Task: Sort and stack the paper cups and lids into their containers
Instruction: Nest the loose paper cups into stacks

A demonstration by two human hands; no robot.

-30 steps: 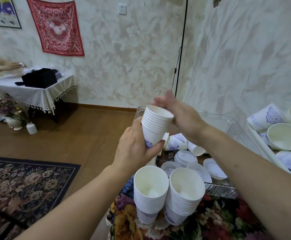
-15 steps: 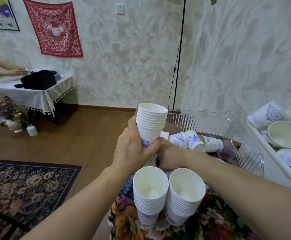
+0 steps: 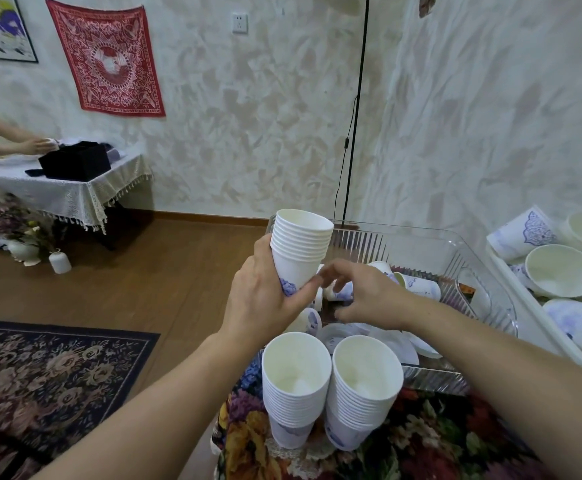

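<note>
**A:** Head view: the left hand (image 3: 265,299) grips a cup stack (image 3: 300,251) above the clear bin (image 3: 483,271). The right hand (image 3: 365,292), fingers curled, reaches for loose cups (image 3: 417,284). I can't tell if it holds one.

**B:** Could it tip?

**A:** Maybe, if bumped. Two stacks (image 3: 331,386) stand near on the flowery cloth (image 3: 421,441). A rug (image 3: 47,375) lies left.

No readable text, label, brand or number shows anywhere; the paper cups (image 3: 301,249) bear only blue patterns.

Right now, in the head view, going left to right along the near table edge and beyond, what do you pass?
Left cup stack → right cup stack → clear bin → white tray of cups.
</note>
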